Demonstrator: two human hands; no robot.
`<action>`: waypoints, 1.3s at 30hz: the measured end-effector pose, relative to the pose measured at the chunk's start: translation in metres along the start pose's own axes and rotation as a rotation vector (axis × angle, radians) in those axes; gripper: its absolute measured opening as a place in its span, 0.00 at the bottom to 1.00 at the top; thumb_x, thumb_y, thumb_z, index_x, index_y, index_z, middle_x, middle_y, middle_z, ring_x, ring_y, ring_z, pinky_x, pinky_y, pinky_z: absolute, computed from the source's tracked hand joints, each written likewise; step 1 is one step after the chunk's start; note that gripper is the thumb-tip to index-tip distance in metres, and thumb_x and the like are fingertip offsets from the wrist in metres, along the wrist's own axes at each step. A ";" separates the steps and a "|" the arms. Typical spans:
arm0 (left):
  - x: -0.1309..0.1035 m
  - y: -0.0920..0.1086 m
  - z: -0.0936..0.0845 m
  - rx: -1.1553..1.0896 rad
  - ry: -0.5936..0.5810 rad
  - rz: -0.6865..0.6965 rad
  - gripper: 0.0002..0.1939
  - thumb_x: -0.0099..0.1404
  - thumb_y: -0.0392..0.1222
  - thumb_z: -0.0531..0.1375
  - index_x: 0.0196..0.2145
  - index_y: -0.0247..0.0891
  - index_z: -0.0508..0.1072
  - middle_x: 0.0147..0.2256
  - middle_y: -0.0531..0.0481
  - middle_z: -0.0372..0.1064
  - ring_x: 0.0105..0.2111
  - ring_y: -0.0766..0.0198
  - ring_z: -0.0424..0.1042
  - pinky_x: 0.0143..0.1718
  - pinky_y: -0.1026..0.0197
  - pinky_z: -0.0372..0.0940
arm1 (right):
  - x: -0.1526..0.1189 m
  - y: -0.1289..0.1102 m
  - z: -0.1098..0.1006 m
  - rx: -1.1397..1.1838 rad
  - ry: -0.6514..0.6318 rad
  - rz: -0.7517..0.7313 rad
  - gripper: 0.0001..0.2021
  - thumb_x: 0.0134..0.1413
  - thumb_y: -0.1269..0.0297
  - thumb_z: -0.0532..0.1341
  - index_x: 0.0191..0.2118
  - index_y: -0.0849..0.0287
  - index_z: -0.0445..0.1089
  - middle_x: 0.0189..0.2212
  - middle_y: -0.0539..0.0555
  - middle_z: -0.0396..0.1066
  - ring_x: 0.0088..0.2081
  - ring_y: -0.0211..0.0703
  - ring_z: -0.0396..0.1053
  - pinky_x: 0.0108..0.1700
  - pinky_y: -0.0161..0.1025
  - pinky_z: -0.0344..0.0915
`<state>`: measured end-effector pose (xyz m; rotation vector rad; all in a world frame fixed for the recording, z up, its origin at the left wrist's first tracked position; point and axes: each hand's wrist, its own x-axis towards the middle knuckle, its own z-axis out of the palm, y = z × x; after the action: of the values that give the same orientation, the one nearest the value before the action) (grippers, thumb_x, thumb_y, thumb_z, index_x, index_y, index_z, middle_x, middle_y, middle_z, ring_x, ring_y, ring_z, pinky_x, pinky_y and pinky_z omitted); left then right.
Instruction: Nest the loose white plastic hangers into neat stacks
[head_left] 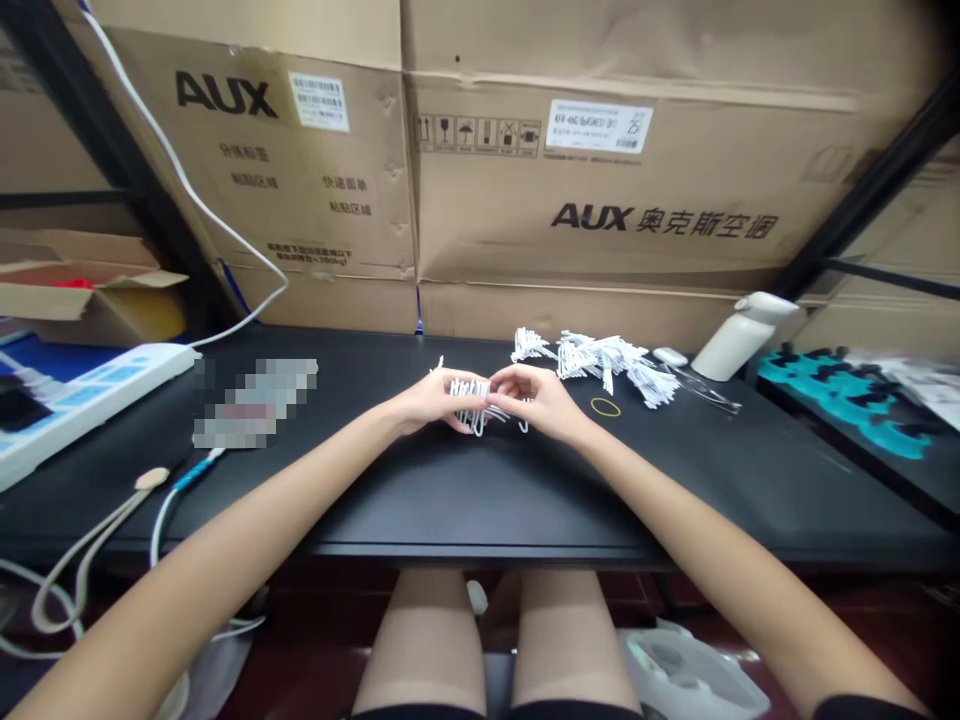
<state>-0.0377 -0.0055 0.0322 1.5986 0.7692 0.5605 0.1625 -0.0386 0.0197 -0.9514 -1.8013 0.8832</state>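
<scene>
Above the middle of the black table, my left hand (435, 398) is closed around a bundle of thin white looped pieces (469, 394). Touching the bundle's right side, my right hand (541, 402) has its thumb and fingers pinched on some of the white pieces. A single white loop hangs just below the right fingers. To the right lie more bundles of similar white pieces (600, 355). A yellow rubber band (606, 407) rests on the table near my right wrist. What exactly the pieces are is too small to tell.
A cream bottle (742, 338) leans at the back right, near glasses (709, 392) and teal items (840, 400). On the left are a white power strip (97, 400), a blurred flat object (255, 405), cables and an open carton (90, 285). Large cardboard boxes (480, 230) stand behind.
</scene>
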 end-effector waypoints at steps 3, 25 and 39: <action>0.000 0.000 -0.001 -0.014 -0.043 -0.042 0.24 0.53 0.53 0.67 0.43 0.34 0.74 0.38 0.40 0.75 0.43 0.52 0.74 0.27 0.64 0.72 | 0.000 0.003 0.000 -0.058 0.002 -0.030 0.17 0.46 0.53 0.66 0.39 0.60 0.71 0.27 0.51 0.71 0.27 0.38 0.67 0.31 0.37 0.66; 0.000 0.006 -0.005 -0.114 -0.108 -0.142 0.23 0.52 0.51 0.68 0.41 0.35 0.74 0.41 0.39 0.74 0.45 0.50 0.74 0.24 0.67 0.70 | 0.001 0.011 0.008 0.190 0.050 0.086 0.20 0.38 0.55 0.71 0.37 0.62 0.74 0.32 0.56 0.77 0.36 0.47 0.76 0.42 0.44 0.73; 0.002 0.000 -0.001 -0.049 -0.076 -0.103 0.25 0.49 0.50 0.70 0.42 0.35 0.75 0.43 0.39 0.74 0.42 0.51 0.75 0.27 0.64 0.71 | 0.007 0.010 0.004 0.194 0.178 0.036 0.16 0.37 0.55 0.71 0.31 0.60 0.74 0.31 0.55 0.76 0.35 0.46 0.75 0.42 0.44 0.72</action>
<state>-0.0368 -0.0038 0.0323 1.5172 0.7705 0.4383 0.1595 -0.0292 0.0126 -0.9093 -1.5230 0.9465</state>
